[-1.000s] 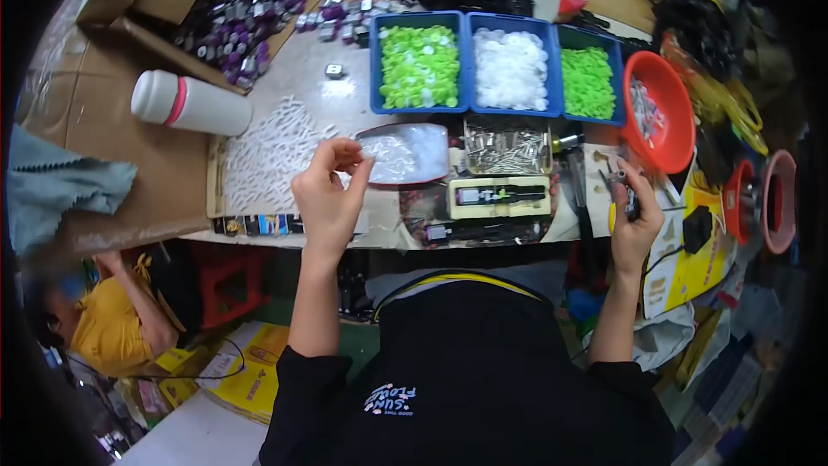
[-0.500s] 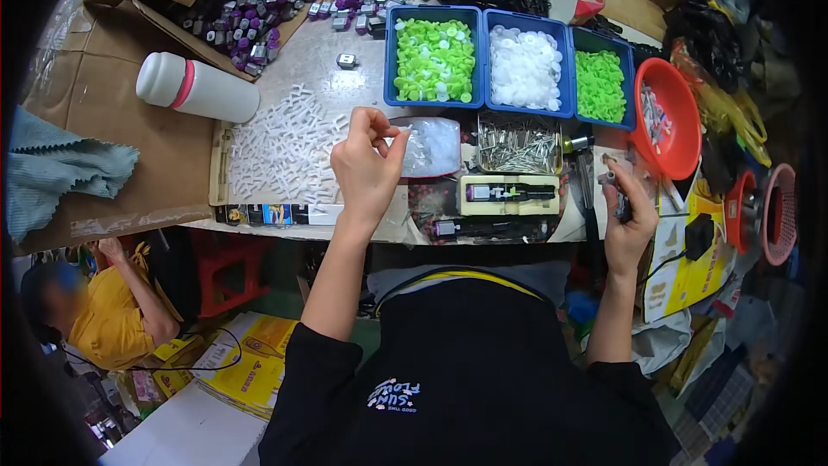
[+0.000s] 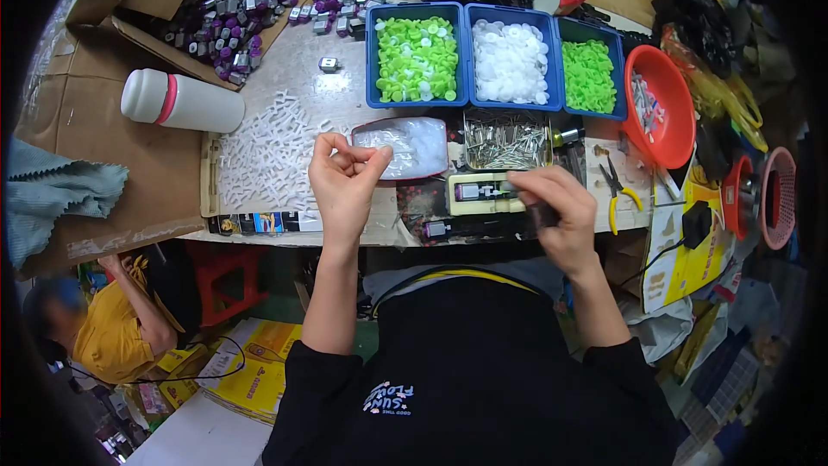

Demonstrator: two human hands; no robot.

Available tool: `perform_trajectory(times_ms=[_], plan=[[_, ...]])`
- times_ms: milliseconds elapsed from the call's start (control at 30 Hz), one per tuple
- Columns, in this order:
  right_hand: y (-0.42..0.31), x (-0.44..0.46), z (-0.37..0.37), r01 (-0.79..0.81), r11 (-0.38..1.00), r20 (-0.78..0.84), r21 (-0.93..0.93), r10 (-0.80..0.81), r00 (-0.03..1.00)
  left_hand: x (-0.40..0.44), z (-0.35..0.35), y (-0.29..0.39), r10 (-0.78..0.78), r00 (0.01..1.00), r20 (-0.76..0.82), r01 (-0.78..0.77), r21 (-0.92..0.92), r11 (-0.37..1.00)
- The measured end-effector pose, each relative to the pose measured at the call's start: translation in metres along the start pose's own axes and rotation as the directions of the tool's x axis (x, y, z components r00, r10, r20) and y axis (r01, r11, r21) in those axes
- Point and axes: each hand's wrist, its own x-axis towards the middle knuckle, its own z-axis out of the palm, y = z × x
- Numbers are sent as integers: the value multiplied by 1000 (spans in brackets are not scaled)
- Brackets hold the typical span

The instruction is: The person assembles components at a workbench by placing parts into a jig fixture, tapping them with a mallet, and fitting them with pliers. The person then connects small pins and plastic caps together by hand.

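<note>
left hand [image 3: 343, 188]: pinched, thumb to fingertip, over the left side of the red-edged dish [image 3: 429, 176], honestly can't tell if gripping anything
right hand [image 3: 562, 214]: curled around a dark object [image 3: 542, 214], pretty blurry, by the right end of the cream holder [image 3: 470, 210]
motor [image 3: 467, 193]: sitting in the holder's left part
pliers [image 3: 615, 190]: lying off to the right, yellow handles

At six o'clock, the black shirt [image 3: 492, 371] reads "SUN", "FLOW", its ending unclear, and a small "GOOD TIME". Print on the yellow boxes [image 3: 250, 367], between seven and eight, and yellow card [image 3: 681, 272], just past three, is illegible.
</note>
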Motion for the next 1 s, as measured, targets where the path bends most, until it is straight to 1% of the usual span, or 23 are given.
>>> perform_trajectory(times_ms=[67,100,133,167,233,300,367,433,633,700,767,800,833,867,900,933,967,1000], plan=[[-3,8,8,15,1000,6,11,-15,1000,-2,2,1,-14,1000,-5,14,-38,999],[-4,11,12,31,999,14,24,-32,999,-4,4,5,-40,999,17,41,-94,995],[-3,11,16,22,999,-17,29,-22,1000,-6,5,8,-65,997,41,71,-149,986],[-3,12,20,19,999,-20,27,-18,1000,-9,6,9,-67,997,45,73,-148,986],[-1,15,25,128,992,-56,-9,-128,990,-15,9,10,-160,979,126,183,-198,963],[0,17,28,142,990,-63,-14,-143,988,-19,16,13,-172,976,135,199,-216,956],[2,16,29,161,987,-65,-13,-162,985,-22,21,16,-187,973,134,218,-279,935],[3,15,30,207,976,-115,-63,-213,970,-25,27,20,-188,974,123,215,-263,940],[0,13,28,226,966,-99,-127,-239,966,-31,34,21,-201,970,136,229,-237,944],[4,13,28,225,967,-99,-116,-236,967,-32,36,20,-207,967,147,238,-239,941],[3,11,25,223,969,-99,-106,-233,967,-34,37,17,-163,970,183,207,-260,943],[0,8,21,-13,997,-57,78,17,998,-36,39,16,-164,969,187,210,-259,943],[-1,6,18,-256,935,28,245,257,966,-39,42,15,-99,976,192,144,-238,960],[0,5,16,-367,818,94,443,365,926,-43,45,14,-36,979,199,80,-217,973],[5,2,9,-514,667,221,540,477,851,-46,46,11,-41,978,206,86,-217,972],[9,-2,2,-638,481,357,601,553,753,-49,46,4,-1,969,246,44,-170,984],[9,-5,0,-656,417,369,629,582,724,-51,46,-3,37,957,288,0,-126,992],[9,-8,-3,-657,415,364,630,590,721,-52,46,-11,134,935,328,-136,-17,991]])
